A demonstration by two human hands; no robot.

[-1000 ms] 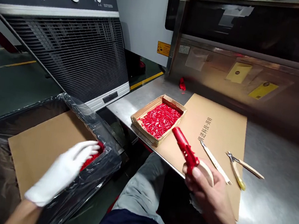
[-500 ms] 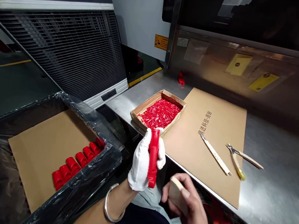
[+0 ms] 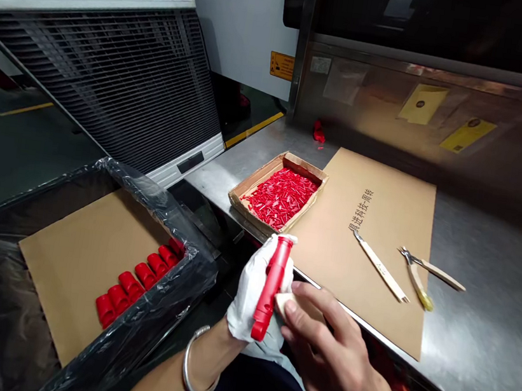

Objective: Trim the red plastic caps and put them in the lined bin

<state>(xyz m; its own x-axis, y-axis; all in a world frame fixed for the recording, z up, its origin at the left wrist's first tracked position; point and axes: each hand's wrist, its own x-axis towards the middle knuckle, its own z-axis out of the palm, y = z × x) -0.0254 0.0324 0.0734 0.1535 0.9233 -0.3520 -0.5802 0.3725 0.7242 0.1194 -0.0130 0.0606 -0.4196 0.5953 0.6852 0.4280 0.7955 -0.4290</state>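
Observation:
My left hand (image 3: 248,293), in a white glove, is closed around a red plastic part (image 3: 272,287) with a ring at its top end and a small hook at its lower end. My bare right hand (image 3: 338,340) pinches a flat cream-coloured block (image 3: 302,305). One edge of the block is against or very close to the red part's right side; whether they touch I cannot tell. Just beyond my left hand, a shallow cardboard box (image 3: 255,185) holds many small red plastic scraps (image 3: 283,195).
To the left, a bin lined with black plastic (image 3: 192,276) holds a cardboard sheet (image 3: 62,278) and a row of red parts (image 3: 132,286). On the metal bench (image 3: 493,290) lie a cardboard sheet (image 3: 386,193), a white-handled tool (image 3: 380,267) and nippers (image 3: 416,277).
My right hand has moved up and left, bringing the cream block to the red part. My left hand has shifted slightly right and down, and the red part now leans to the right.

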